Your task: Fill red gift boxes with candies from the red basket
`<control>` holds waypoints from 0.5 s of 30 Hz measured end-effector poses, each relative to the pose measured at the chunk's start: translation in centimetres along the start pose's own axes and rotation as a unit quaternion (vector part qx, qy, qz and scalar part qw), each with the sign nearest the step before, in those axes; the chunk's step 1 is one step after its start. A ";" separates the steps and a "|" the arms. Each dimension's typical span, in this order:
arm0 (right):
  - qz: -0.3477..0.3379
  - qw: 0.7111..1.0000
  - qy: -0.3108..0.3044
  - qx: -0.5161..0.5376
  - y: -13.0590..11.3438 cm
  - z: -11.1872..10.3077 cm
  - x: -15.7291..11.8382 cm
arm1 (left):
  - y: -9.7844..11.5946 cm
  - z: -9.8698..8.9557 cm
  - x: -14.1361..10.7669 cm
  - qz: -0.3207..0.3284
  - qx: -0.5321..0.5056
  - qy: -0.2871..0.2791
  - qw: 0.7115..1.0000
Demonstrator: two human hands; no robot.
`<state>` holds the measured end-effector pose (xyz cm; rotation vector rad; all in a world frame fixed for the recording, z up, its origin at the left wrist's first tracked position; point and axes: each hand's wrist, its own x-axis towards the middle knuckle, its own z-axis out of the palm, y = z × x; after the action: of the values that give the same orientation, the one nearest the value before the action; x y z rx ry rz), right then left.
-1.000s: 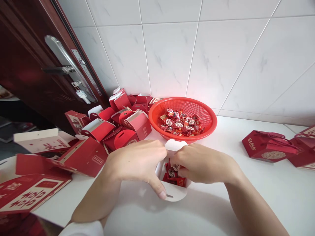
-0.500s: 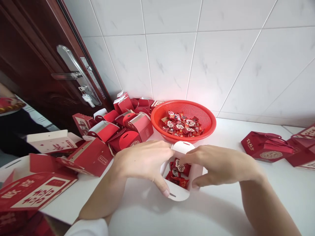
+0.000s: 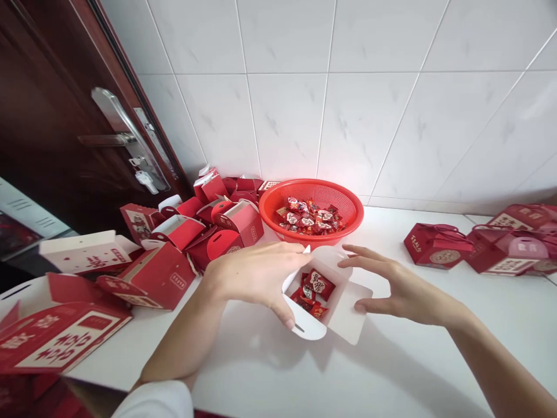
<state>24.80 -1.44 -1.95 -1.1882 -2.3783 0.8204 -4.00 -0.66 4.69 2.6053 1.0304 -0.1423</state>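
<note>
A small gift box (image 3: pixel 338 313) with a white inside stands on the table in front of me, its flaps spread. Several red-wrapped candies (image 3: pixel 317 283) lie inside it. My left hand (image 3: pixel 256 278) grips the box from the left, thumb by the near slotted flap and fingers toward the far flap. My right hand (image 3: pixel 395 290) is on the right side, fingers apart, the thumb at the edge of the folded-out right flap and the fingertips near the far flap. Beyond the box, a red plastic basket (image 3: pixel 354 217) holds many more wrapped candies.
Several opened red gift boxes (image 3: pixel 243 223) crowd the table's left side, with a larger one (image 3: pixel 73 337) nearest me. Closed red boxes (image 3: pixel 439 247) with cord handles line the right. A tiled wall (image 3: pixel 287 128) stands behind, and a dark door (image 3: pixel 47 87) at the left.
My right hand has moved right, and its fingers have spread apart. The box's right flap now leans outward. My left hand keeps its place on the box. The view has shifted slightly right.
</note>
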 end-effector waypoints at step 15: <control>-0.111 0.976 0.119 0.147 1.4 5.2 -0.6 | -0.8 -0.8 -0.1 0.011 -0.019 0.039 0.999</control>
<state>23.16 -2.98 -6.89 -0.8352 -2.0630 0.8641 -4.66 0.14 5.26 2.6050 1.0208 -0.0166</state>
